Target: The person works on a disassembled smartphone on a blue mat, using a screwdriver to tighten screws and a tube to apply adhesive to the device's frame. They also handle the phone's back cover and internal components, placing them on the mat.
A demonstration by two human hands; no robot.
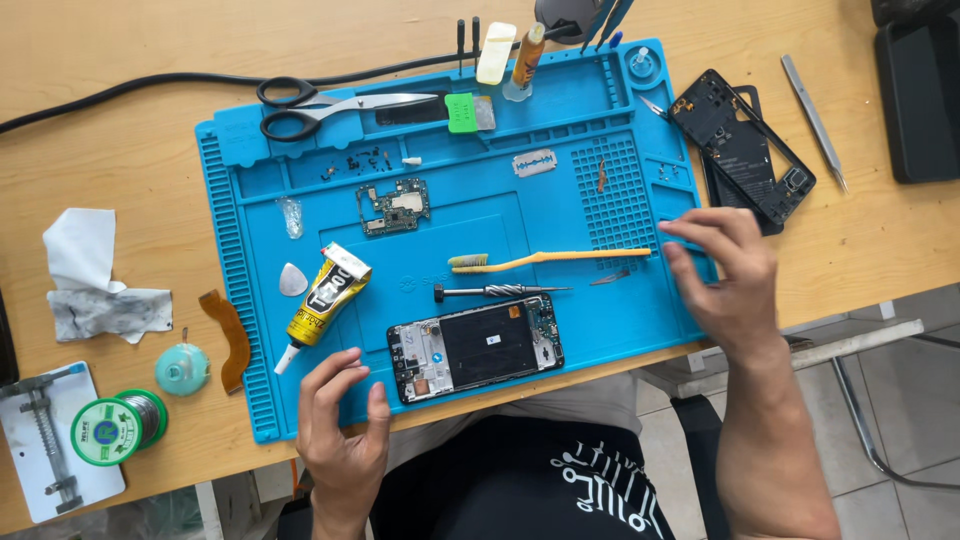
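Opened phone (475, 347) lies on a blue mat (560, 215) near the desk (120, 150) edge – left hand (340, 425) beside it, right hand (725, 275) on the mat rim, both empty, loosely open; a nudge could tip it off

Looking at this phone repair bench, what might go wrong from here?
The opened phone lies at the near edge of the blue mat, close to the left hand; a nudge might push it off the table. The glue tube points its nozzle near that hand, so glue may smear. Tiny screws lie loose on the mat and may scatter. The right hand rests at the mat's right edge, not far from a bare razor blade.
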